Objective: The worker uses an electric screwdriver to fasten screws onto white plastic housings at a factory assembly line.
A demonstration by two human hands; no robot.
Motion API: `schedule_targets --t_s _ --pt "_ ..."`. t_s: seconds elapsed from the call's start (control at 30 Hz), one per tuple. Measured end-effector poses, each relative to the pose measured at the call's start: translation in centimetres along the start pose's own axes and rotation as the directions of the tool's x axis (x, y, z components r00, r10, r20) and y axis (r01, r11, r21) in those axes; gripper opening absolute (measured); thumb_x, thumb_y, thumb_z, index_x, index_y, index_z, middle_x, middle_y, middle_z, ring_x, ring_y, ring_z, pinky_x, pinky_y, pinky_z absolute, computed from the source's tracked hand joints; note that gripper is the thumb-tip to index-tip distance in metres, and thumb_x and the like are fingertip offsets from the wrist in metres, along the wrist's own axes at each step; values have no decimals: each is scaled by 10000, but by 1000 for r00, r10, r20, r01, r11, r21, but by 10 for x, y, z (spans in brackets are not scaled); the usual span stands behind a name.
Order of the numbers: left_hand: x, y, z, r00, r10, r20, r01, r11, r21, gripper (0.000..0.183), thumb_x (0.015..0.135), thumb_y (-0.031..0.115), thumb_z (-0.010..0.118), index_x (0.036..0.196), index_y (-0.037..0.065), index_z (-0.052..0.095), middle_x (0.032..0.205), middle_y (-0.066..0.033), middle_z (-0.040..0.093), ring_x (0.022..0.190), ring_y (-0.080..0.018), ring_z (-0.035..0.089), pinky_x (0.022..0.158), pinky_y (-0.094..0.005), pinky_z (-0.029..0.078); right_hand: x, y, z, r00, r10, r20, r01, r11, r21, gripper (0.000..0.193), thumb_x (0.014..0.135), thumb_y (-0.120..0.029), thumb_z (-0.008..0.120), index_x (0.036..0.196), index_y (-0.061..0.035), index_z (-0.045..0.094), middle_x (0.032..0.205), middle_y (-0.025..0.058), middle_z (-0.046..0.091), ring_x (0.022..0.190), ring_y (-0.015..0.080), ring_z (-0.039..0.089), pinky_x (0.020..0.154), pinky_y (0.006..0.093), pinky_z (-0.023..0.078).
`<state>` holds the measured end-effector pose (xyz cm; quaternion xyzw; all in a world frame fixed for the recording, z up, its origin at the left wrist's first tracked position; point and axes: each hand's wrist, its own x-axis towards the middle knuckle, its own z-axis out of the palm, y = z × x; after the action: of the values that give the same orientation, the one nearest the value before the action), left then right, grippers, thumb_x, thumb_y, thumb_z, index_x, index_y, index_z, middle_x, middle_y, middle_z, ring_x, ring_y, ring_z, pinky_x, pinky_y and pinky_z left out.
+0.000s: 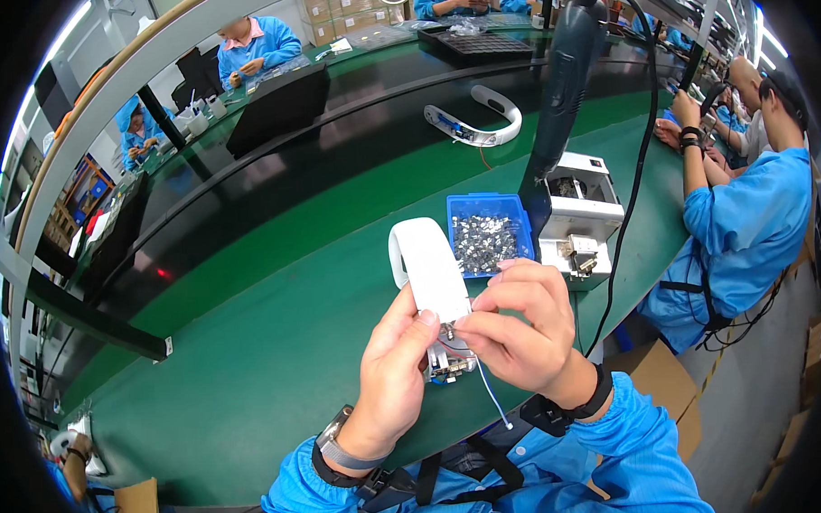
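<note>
A white curved plastic housing (435,266), shaped like a bent band, is held upright over the green bench. Gripping its lower end is my left hand (392,370), thumb on the front. My right hand (529,329) is closed in a pinch at the housing's lower right edge, beside a small metal part (447,331); what its fingertips hold is hidden. Below them the housing's opened section shows electronic parts (451,371) and thin wires. A pale blue-white wire (494,394) hangs down from it.
Behind my right hand stands a blue bin (452,203) of small metal parts. A white machine (594,216) and a dark hanging power tool (567,84) with a black cable are right of it. Another curved housing (507,134) lies farther off. A co-worker (752,199) sits at right.
</note>
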<state>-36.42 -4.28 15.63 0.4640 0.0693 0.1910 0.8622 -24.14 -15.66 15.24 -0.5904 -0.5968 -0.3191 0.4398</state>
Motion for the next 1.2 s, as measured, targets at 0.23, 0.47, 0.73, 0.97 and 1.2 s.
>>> schedule_targets --t_s 0.23,0.47,0.73,0.97,1.2 --pt "3 6 -6 996 -47 71 37 991 131 420 1005 84 463 1404 -25 392 1207 -85 606 1044 -132 611 866 -275 519 10 0 -10 993 -103 53 109 988 -108 302 587 -216 720 860 -88 720 907 45 634 889 248 587 780 433 548" --pt "10 3 -4 997 -23 77 11 989 146 346 1022 98 422 1342 -35 425 1169 -138 636 999 -177 659 819 -293 559 20 15 -11 995 -82 52 81 996 25 329 681 -202 735 973 -62 683 1029 109 614 958 289 590 867 454 510" --pt "22 7 -9 994 -110 5 108 982 153 320 1008 112 433 1284 -49 446 1079 -213 673 962 -269 694 818 -367 589 107 48 -7 891 411 195 -389 469 793 582 1019 -311 484 1449 49 329 1378 193 504 1163 240 590 996 342 451" --pt "28 11 -5 988 -153 11 150 977 152 313 991 87 449 1268 -58 473 1080 -219 675 951 -262 697 810 -351 591 112 68 -60 839 530 124 -453 554 698 626 807 -190 706 1341 39 473 847 37 555 705 108 586 639 284 585" --pt "35 13 -6 988 -157 -13 157 975 155 359 919 16 508 1267 -65 489 1070 -215 687 877 -244 712 756 -337 612 60 101 -92 764 644 -26 -427 535 729 390 833 -25 714 1183 -26 542 1154 162 625 808 171 666 695 302 558"
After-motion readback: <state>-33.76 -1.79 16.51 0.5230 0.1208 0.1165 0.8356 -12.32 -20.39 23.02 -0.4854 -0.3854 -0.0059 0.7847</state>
